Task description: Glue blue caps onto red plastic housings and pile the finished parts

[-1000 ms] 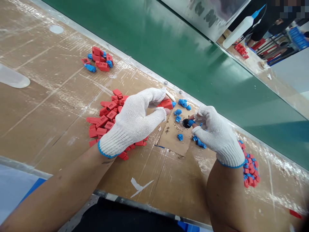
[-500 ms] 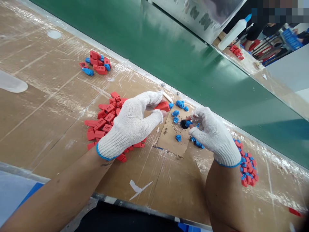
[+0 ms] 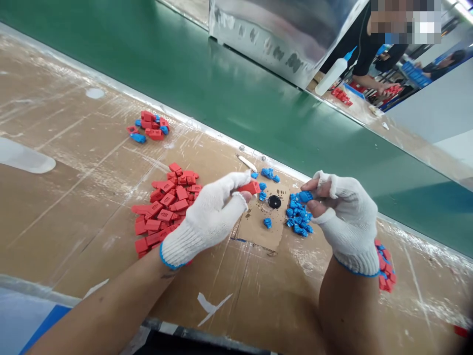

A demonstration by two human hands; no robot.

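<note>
My left hand (image 3: 207,219), in a white knit glove, pinches a red plastic piece (image 3: 250,187) between thumb and fingers. My right hand (image 3: 342,212), also gloved, pinches a small blue plastic piece (image 3: 305,196) at its fingertips. Between the hands a small black round pot (image 3: 274,201) sits on a cardboard scrap (image 3: 258,224). A heap of red pieces (image 3: 166,207) lies under and left of my left hand. Loose blue pieces (image 3: 298,217) lie just below my right fingertips.
A small group of joined red and blue parts (image 3: 150,127) lies at the far left; another pile (image 3: 384,268) sits behind my right wrist. A green conveyor belt (image 3: 229,84) runs along the far edge. Beyond it stand a white squeeze bottle (image 3: 332,74) and another person.
My right hand has lifted the blue piece up and away from the black pot, which now shows fully. My left hand has kept hold of the red piece.
</note>
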